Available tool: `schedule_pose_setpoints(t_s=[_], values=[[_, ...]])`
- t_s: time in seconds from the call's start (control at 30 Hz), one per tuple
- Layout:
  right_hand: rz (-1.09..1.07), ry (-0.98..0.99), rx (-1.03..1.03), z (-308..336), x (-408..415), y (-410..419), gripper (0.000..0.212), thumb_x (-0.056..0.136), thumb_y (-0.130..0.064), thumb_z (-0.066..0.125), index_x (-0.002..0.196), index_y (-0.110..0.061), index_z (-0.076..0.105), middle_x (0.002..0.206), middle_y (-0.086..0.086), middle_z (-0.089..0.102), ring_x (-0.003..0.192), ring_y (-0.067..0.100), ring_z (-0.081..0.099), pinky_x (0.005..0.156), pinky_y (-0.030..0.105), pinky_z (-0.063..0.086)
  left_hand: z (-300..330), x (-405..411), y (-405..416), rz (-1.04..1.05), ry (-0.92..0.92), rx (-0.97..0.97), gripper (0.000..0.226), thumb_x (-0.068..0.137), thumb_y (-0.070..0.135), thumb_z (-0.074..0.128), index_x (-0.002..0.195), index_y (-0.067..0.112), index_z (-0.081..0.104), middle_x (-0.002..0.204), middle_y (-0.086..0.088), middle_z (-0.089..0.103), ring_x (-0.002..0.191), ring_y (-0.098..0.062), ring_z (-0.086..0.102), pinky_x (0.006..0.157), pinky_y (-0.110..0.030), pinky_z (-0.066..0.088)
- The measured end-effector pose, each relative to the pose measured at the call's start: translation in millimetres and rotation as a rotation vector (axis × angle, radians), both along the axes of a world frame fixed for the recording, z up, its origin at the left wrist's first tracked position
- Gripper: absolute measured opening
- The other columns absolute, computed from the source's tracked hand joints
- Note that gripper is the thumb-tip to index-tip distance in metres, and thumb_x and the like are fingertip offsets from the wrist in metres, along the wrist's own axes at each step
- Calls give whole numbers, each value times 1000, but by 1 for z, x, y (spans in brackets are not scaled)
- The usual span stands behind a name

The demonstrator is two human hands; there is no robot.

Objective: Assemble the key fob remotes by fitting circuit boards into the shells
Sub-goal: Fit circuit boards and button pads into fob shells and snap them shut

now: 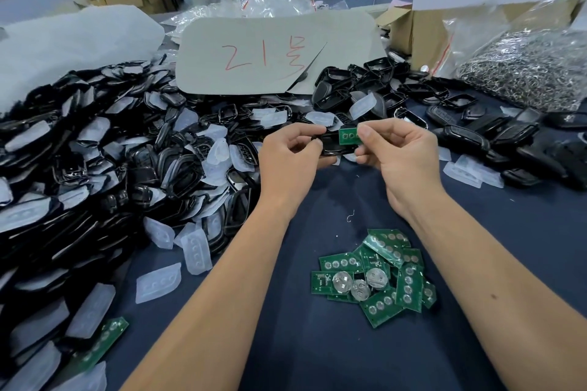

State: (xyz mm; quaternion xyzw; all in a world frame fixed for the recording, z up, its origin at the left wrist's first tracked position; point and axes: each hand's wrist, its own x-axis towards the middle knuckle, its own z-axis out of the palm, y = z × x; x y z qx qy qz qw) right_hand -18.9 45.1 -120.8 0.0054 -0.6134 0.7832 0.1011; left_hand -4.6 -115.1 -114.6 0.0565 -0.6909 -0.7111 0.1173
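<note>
My left hand (290, 152) grips a glossy black shell (330, 144) above the blue cloth (317, 359); my right hand (398, 152) pinches a small green circuit board (348, 135) with round contacts at its open end.

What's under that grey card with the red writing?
The grey card lies on black shells and clear plastic bags, which poke out at its edges. Whatever sits beneath its middle is covered.

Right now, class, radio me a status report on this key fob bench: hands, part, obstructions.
Left hand holds black shell. Right hand pinches green circuit board at the shell, not seated. Nothing between them.
</note>
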Motion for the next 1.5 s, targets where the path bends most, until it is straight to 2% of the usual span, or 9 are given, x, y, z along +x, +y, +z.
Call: schedule_pose_setpoints(t_s=[0.23,0.43,0.57,0.7,0.87,0.97,1.17,1.3,1.5], values=[[-128,45,263,-5,1,-7,18,88,-19,84,82,-8,72,64,9,72,48,24,68,46,30,56,1,1,1,-57,-21,20,26,93,-6,60,96,13,79,71,-10,69,72,-30,78,69,-23,60],[-143,85,366,-2,5,-9,19,92,-23,79,79,-12,70,58,7,68,43,26,65,41,30,52,2,2,1,-55,-23,-6,27,93,-6,59,94,13,78,75,-16,69,71,-29,78,73,-29,63],[-161,94,358,2,8,-10,20,94,-19,76,80,-8,68,60,9,69,44,26,67,42,32,54,2,2,1,-45,-35,4,28,94,-4,60,92,17,79,90,-24,73,72,-29,78,86,-43,63],[-149,106,399,3,11,-12,20,95,-18,76,81,-7,66,59,8,69,45,23,67,42,31,54,2,2,1,-61,-38,19,26,94,-4,62,92,15,79,87,-12,78,73,-29,78,75,-33,64],[-180,116,579,1,10,-14,23,94,-25,75,79,-11,67,56,1,66,40,16,63,44,28,47,1,2,1,-35,-24,-13,16,91,-4,71,91,11,78,85,-23,70,72,-31,77,70,-28,62],[-128,105,575,2,10,-13,21,90,-26,80,79,-14,67,60,2,68,42,15,63,44,25,46,1,2,-1,-24,-25,2,15,90,-7,72,93,7,77,81,-18,69,69,-29,77,68,-26,61],[-49,60,552,0,5,-9,23,80,-23,90,77,-17,68,67,3,70,50,14,58,50,31,50,0,2,-2,-19,-56,2,15,90,-8,72,92,7,76,93,-25,72,69,-26,77,67,-25,61],[-60,14,553,-2,3,-9,23,78,-25,90,74,-18,69,63,2,69,49,12,56,52,31,48,-1,0,-2,-28,-68,-40,14,90,-5,74,93,9,76,93,-19,71,68,-25,77,74,-34,65],[-129,-36,589,-3,0,-11,29,72,-37,92,74,-21,68,65,1,70,54,17,61,57,35,54,-2,0,-2,-6,-55,-53,16,87,-2,78,88,14,75,70,3,67,64,-23,76,74,-36,65]])
